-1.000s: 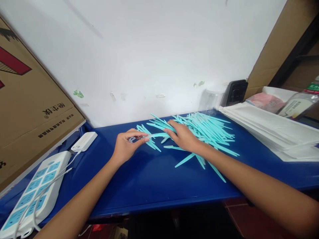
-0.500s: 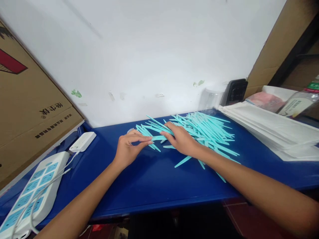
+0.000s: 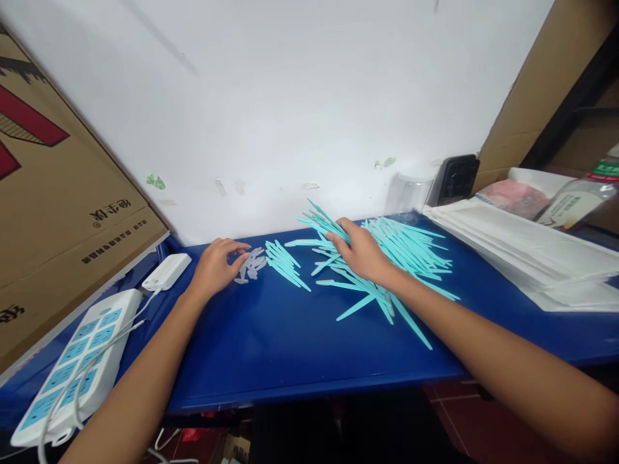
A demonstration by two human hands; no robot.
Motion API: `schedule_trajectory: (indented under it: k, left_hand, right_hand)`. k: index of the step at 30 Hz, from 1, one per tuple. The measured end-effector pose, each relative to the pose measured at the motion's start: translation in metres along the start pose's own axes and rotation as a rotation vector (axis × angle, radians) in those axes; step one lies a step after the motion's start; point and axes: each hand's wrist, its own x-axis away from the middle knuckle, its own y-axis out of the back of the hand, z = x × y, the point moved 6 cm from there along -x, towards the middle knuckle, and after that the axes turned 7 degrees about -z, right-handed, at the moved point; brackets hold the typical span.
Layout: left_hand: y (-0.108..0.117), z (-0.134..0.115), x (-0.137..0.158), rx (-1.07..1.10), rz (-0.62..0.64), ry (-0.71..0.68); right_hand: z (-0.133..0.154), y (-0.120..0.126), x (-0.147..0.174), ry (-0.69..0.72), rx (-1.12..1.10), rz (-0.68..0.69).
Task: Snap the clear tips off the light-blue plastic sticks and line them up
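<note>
My right hand [image 3: 360, 251] is closed around a bunch of thin turquoise plastic sticks [image 3: 322, 219], tapered at the ends, which fan out beyond the thumb. It is above a large heap of the same sticks [image 3: 411, 248]. At the left, my left hand [image 3: 220, 265] has curved fingers with a gap between thumb and forefinger, the tips at the edge of a small pile of translucent pieces [image 3: 252, 265]. I see nothing held there. Between the hands lies a small row of turquoise sticks [image 3: 285, 263], slanting roughly parallel.
On the blue table [image 3: 271, 341] a white power strip [image 3: 104, 367] with cables and a small white box [image 3: 167, 272] lie at the left. White envelopes [image 3: 527, 251] are stacked on the right. A clear cup [image 3: 413, 190] and a black device [image 3: 457, 177] stand by the wall.
My left hand has left the sticks beside my right hand and moved left to the translucent pile, which now shows. My right hand shifted slightly right, still gripping the bunch.
</note>
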Motion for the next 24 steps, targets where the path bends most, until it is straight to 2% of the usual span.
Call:
schedule_trajectory:
  k: [2, 6, 15, 19, 24]
  left_hand:
    - [-0.007, 0.005, 0.001, 0.036, 0.059, -0.015]
    - [-0.021, -0.004, 0.004, 0.099, 0.142, -0.051]
    - [-0.034, -0.005, 0.008, -0.052, 0.143, -0.003]
    - [-0.038, -0.002, 0.010, -0.094, 0.171, -0.008]
    - [-0.040, 0.002, 0.013, -0.032, 0.230, -0.020]
  right_hand:
    - [-0.001, 0.001, -0.001, -0.012, -0.011, -0.008]
    - [-0.002, 0.000, -0.001, -0.025, -0.055, 0.002]
    - [0.002, -0.005, 0.001, -0.026, -0.103, 0.049]
    - [0.007, -0.006, 0.003, -0.068, -0.234, 0.145]
    - [0.015, -0.008, 0.006, -0.129, -0.393, 0.274]
